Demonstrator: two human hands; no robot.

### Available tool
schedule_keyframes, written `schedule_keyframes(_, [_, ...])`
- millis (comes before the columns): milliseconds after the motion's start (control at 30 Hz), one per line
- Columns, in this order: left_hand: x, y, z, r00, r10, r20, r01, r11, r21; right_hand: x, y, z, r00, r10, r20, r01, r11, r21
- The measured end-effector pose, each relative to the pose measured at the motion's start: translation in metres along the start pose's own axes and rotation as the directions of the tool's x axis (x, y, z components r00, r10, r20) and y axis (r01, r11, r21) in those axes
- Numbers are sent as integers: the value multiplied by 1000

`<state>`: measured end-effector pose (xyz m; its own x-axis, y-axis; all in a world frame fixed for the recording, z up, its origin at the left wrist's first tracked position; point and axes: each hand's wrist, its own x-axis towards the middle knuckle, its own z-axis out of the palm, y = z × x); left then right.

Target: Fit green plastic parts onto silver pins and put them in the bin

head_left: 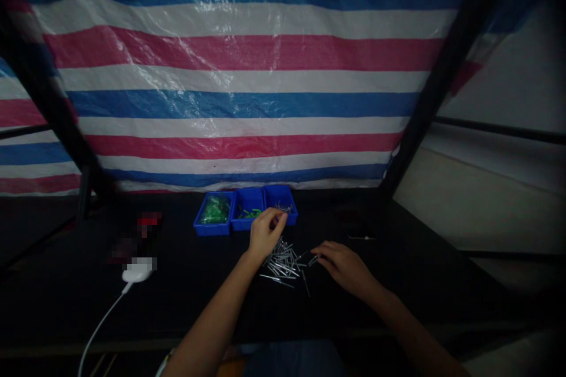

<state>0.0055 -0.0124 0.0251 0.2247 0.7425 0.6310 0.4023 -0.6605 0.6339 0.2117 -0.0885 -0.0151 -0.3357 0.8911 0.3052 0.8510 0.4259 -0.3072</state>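
Note:
A loose pile of thin silvery metal rods [283,262] lies on the black table. My left hand [266,231] is over the pile's far side, at the front edge of the right-hand blue bin [292,221]. Its fingers are curled together, and whatever they hold is hidden. Inside that bin are small, thin metal pieces [284,207]. To the right of the pile, my right hand [342,263] pinches a thin metal rod [313,260] at its fingertips. The exact kind of rod is too small and dark to make out.
The middle blue bin [241,225] holds small green pieces [251,212]; the left blue bin [212,230] holds a clear bag of green pieces [215,210]. A white device [136,272] with a cable lies left. A dark flat object [354,225] lies right. Striped sheeting [247,106] hangs behind.

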Motion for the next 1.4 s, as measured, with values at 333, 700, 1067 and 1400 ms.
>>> schedule_keyframes(333, [-1, -5, 3, 995, -65, 75, 70, 996, -58, 50, -8, -35, 968, -54, -243, 86, 989, 124])
schedule_keyframes(700, [8, -27, 2, 929, -340, 143, 366, 797, -480, 135, -22, -33, 943, -206, -260, 263, 942, 209])
schedule_keyframes(1067, [11, -25, 3, 902, -402, 158, 417, 715, -562, 137, -18, -10, 917, -99, -386, 258, 886, 384])
schedule_keyframes(1400, [12, -24, 1, 871, -457, 179, 454, 613, -647, 148, -22, 16, 887, 229, -402, 189, 614, 766])
